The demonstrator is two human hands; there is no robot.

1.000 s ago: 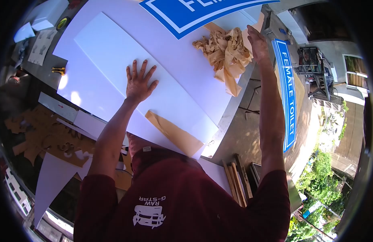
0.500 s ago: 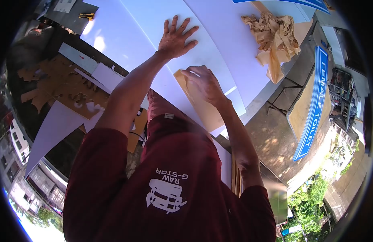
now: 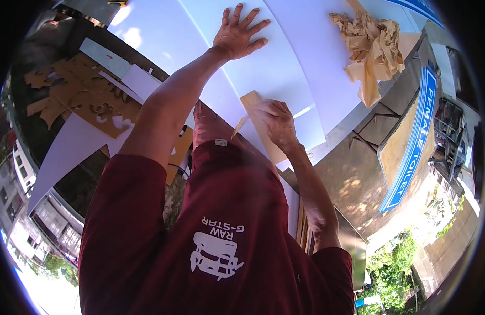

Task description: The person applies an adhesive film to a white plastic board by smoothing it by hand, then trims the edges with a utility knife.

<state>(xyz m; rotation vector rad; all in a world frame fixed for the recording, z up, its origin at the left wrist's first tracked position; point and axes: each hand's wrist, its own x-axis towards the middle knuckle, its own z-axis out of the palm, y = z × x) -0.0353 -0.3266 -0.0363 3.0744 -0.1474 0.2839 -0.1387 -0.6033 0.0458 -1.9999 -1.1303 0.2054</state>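
Observation:
My left hand (image 3: 236,32) lies flat on a glossy white sheet (image 3: 200,65), fingers spread. Lower down near the sheet's front edge, my right hand (image 3: 276,123) is closed, its fingertips pinched at a strip of brown paper (image 3: 262,134). That strip runs along the sheet edge beside my body. A small loose flap of the paper (image 3: 239,127) sticks out to the left over the edge. What exactly sits between the fingertips is partly hidden by the hand.
Crumpled brown paper (image 3: 376,47) lies on the white surface to the right. A blue "FEMALE TOILET" sign (image 3: 413,142) lies at the far right on a board. Brown cut-out board scraps (image 3: 90,94) and a pointed white offcut (image 3: 69,152) are at left.
My right hand has moved slightly down and right, and a flap of brown paper now stands out from the edge. The view has shifted, with the left hand still flat on the sheet.

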